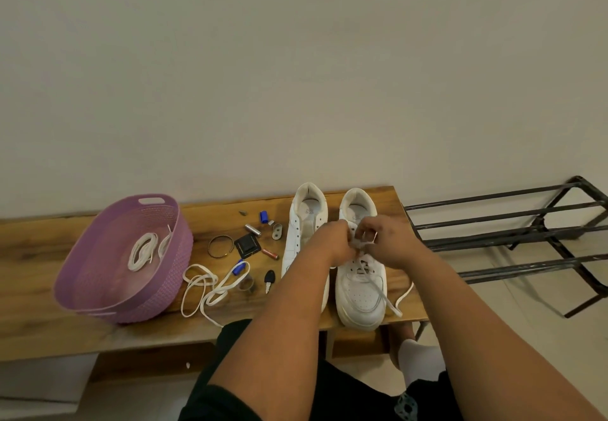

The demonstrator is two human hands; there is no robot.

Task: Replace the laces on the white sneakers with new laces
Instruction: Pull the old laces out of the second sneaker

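Two white sneakers stand side by side on a wooden bench, toes toward me. The left sneaker has bare eyelets and my left forearm covers its front. My left hand and my right hand meet over the upper eyelets of the right sneaker, each pinching the white lace threaded through it. One lace end trails off the sneaker's right side over the bench edge. A loose white lace lies tangled on the bench left of the sneakers. Coiled white laces lie in a purple basket.
Small items lie between basket and sneakers: a bangle, a black square piece, batteries, blue caps and a key. A black metal shoe rack stands right of the bench. A plain wall rises behind.
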